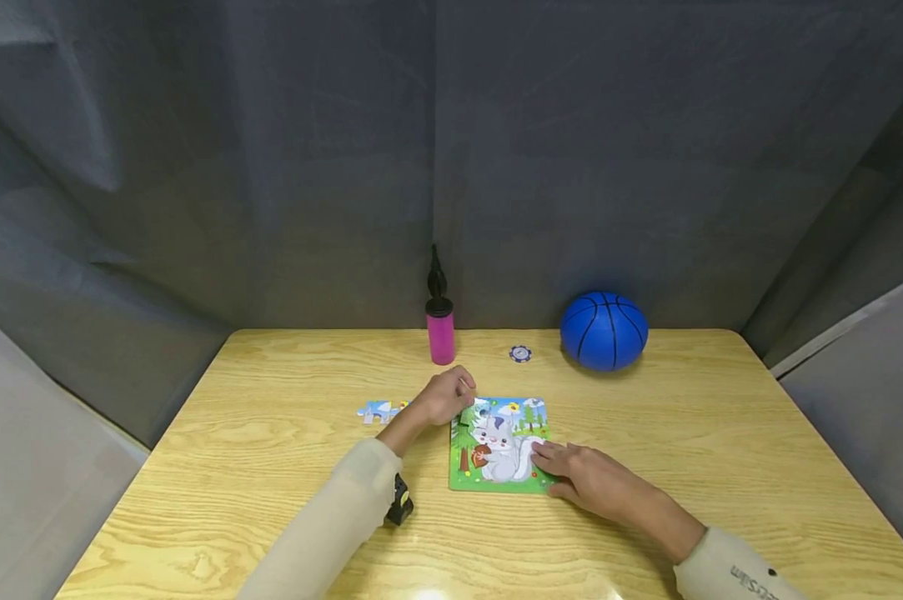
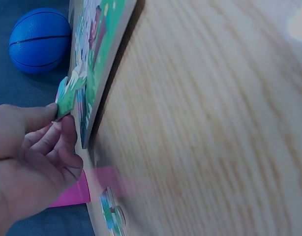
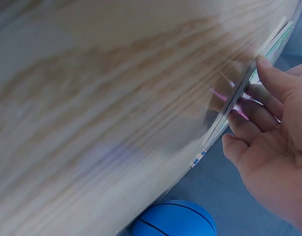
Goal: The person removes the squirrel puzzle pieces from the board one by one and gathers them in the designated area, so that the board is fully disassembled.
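Head view: puzzle (image 1: 498, 475) flat on the table (image 1: 233, 467), near the middle, printed squirrel (image 1: 502, 460) upright as seen from the near side, green along the near edge, blue sky along the far one. At the far left corner, left hand (image 1: 445, 396), pinching a small piece (image 2: 68, 98), mostly green, between thumb and fingertips, as plain in the left wrist view. Tilted there, close by the puzzle's edge; contact between the two, cannot tell. At the right side, right hand (image 1: 589, 477), fingers extended and laid over the squirrel's tail, thumb by the near right corner; clasping nothing, simply resting on the puzzle to judge from the head view.

To the left, just beyond the left wrist, loose pieces (image 1: 378, 412), lying on the table, partly hidden behind the arm. Black device (image 1: 400, 502) at the left sleeve (image 1: 323, 525); dark lettering on the right sleeve (image 1: 729, 567). Farther back, pink pump (image 1: 441, 335) with black top, standing upright; to its right, flat chip (image 1: 520, 354), then blue ball (image 1: 604, 332) with black lines. Behind everything, dark grey curtain (image 1: 436, 167).
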A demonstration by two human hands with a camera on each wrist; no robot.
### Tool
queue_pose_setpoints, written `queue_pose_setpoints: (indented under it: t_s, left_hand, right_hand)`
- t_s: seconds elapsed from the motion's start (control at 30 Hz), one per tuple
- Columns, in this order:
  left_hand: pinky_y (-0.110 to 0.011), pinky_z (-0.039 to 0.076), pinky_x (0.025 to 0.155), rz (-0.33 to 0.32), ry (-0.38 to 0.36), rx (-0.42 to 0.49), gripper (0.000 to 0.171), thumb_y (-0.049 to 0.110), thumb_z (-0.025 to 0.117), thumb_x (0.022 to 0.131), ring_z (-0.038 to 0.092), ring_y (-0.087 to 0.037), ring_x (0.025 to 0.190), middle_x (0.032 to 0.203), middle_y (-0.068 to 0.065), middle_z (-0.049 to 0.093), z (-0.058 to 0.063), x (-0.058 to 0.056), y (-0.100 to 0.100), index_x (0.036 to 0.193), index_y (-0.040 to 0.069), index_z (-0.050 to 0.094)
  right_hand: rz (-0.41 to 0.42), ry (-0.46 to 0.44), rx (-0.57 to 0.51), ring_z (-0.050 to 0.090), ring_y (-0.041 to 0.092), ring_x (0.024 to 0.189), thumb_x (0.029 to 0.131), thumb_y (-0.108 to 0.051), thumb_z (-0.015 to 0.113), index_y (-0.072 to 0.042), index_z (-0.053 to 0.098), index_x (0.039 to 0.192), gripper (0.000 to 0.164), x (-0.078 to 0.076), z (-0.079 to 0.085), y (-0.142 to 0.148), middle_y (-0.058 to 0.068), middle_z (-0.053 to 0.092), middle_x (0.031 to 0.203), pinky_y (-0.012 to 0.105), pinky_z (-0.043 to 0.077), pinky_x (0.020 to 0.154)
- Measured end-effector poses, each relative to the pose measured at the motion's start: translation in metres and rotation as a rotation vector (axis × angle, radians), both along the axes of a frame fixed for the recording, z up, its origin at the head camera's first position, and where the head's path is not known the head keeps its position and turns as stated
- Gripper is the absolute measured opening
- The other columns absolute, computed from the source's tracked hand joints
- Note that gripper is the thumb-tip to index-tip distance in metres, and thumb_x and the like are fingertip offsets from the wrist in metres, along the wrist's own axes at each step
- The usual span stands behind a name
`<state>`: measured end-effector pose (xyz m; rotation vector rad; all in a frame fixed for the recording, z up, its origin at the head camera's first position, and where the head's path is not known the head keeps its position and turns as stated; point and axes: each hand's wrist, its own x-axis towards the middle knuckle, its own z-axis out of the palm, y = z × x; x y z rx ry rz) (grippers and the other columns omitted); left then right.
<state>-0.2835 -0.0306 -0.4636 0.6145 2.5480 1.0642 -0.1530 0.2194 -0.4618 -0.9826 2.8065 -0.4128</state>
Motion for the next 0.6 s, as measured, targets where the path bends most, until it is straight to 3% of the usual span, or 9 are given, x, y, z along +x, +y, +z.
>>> queue_pose_setpoints:
  t_s: [0.27,0.6]
  left_hand:
    - [-0.022,0.046,0.061,0.035,0.074,0.041,0.015,0.009,0.056,0.094,0.059,-0.013,0.068,0.086,-0.012,0.068,0.002,-0.002,-0.004,0.098,0.003,0.069]
    - [-0.023,0.046,0.06,0.07,0.081,0.076,0.014,0.011,0.058,0.094,0.057,-0.012,0.066,0.086,-0.01,0.068,0.01,-0.005,-0.019,0.096,0.004,0.071]
  right_hand:
    - [-0.003,0.005,0.0,0.049,0.033,0.128,0.088,-0.02,0.065,-0.001,0.055,0.13,0.047,0.001,0.0,0.0,0.017,0.052,0.138,0.052,0.041,0.1]
    - [-0.007,-0.001,0.004,0.049,0.033,0.128,0.088,-0.021,0.065,-0.001,0.055,0.131,0.048,-0.001,0.0,0.002,0.017,0.051,0.138,0.052,0.041,0.1]
